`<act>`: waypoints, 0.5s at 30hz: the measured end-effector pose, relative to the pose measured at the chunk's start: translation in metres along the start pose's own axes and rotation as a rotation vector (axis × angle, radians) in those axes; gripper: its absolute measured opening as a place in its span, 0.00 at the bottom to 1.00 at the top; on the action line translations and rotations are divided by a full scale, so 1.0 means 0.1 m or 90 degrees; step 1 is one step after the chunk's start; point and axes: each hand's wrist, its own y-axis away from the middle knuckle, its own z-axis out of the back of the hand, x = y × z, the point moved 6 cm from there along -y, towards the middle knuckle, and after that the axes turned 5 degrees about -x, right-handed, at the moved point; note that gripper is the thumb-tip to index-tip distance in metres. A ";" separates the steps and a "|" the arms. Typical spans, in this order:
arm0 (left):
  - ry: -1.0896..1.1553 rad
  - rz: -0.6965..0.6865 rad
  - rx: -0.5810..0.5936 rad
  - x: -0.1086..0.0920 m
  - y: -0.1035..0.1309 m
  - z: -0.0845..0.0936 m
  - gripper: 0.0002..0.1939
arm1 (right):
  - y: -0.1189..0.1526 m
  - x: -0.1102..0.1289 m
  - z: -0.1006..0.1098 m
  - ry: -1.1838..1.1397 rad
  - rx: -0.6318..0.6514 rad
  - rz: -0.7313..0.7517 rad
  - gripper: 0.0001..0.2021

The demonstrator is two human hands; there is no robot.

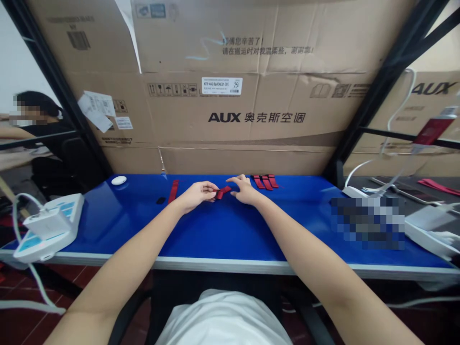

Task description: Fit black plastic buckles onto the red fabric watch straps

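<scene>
My left hand [200,195] pinches a short red ribbon piece [223,192] between thumb and fingers, just above the blue table. The ribbon looks folded, with a small dark bit near the fingertips. Close by on the right, my right hand [245,189] has its thumb and index finger apart, with a gap between them and the ribbon. Beyond it lie three red strips with black ends [265,181], side by side. To the left of my left hand lies a single red strip [173,191], and beside that a small black piece [160,201].
A large cardboard sheet [251,139] stands along the table's [223,239] back edge. White power strips [68,225] sit at the left and right ends, with cables. A white oval object [119,180] lies at the back left. Another person [50,129] sits at far left.
</scene>
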 end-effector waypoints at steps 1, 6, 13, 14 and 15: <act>-0.016 -0.005 0.021 -0.02 0.01 0.00 0.18 | 0.01 -0.04 -0.02 0.049 0.025 -0.024 0.24; -0.072 -0.008 0.108 -0.05 0.04 0.06 0.17 | 0.04 -0.09 -0.08 0.108 0.086 -0.083 0.17; -0.059 0.087 -0.204 0.18 -0.11 0.56 0.13 | -0.07 -0.22 0.00 -0.007 -0.022 -0.099 0.05; -0.052 0.094 -0.238 0.20 -0.11 0.60 0.13 | -0.08 -0.21 0.00 -0.056 -0.026 -0.091 0.04; -0.043 0.097 -0.255 0.20 -0.11 0.61 0.14 | -0.08 -0.18 0.01 -0.119 -0.027 -0.085 0.05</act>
